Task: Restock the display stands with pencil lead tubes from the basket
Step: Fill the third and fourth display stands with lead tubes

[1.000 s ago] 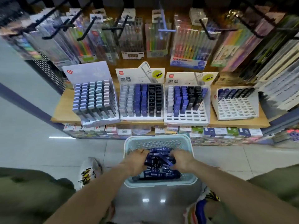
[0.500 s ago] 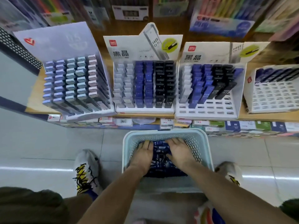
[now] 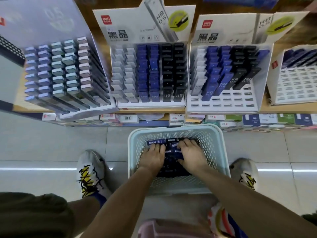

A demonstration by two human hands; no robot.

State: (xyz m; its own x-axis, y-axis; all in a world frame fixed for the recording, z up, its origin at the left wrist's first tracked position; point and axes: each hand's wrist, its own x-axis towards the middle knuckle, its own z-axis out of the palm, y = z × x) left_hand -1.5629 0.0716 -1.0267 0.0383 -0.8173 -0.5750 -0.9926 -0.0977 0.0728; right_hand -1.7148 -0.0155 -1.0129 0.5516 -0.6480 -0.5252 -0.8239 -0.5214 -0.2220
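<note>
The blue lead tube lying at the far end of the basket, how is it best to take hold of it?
Pinch the blue lead tube across its two long narrow sides, coming from above: it lies flat on the pile, crosswise, and the basket wall likely blocks a side approach.

Place: a stationery shop.
Evidence: branded display stands (image 3: 151,73) are set on a shelf (image 3: 154,110) at 12 o'clock; boxed stock (image 3: 250,120) is stacked beneath.

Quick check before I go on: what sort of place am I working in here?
Most likely a stationery shop aisle: white cardboard display stands full of HB 0.5 lead tubes on a wooden shelf, boxed stock beneath, and a pale blue perforated plastic basket on the floor.
</note>
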